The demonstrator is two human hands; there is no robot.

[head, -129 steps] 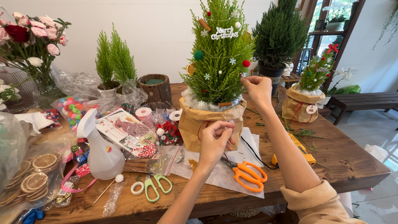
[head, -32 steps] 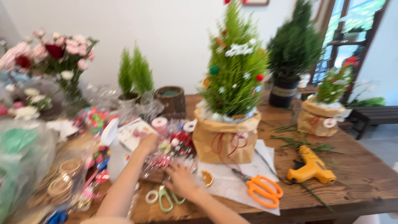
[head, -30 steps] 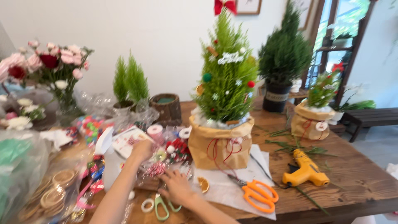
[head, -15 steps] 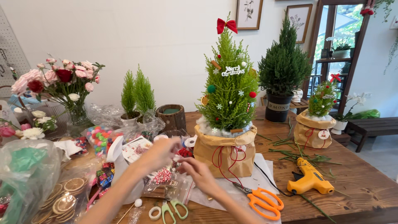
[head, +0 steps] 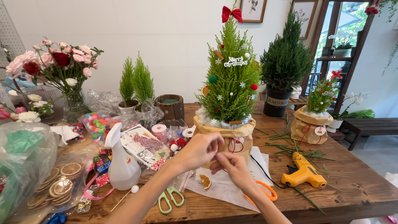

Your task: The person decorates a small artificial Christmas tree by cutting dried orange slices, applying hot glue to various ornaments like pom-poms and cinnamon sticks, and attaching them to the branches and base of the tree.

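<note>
Both hands [head: 217, 159] pinch something tiny before the decorated little tree [head: 230, 83] in brown paper wrap.

A yellow glue gun [head: 304, 174] lies near the wooden desk's [head: 356, 186] right edge; green scissors [head: 171, 198] at its front edge; a white spray bottle [head: 121, 163] stands left.

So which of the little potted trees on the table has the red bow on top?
The tall decorated tree in the brown paper wrap, right behind both hands. The dark one in the black pot is bare; the small wrapped one on the right carries only a small bow.
</note>
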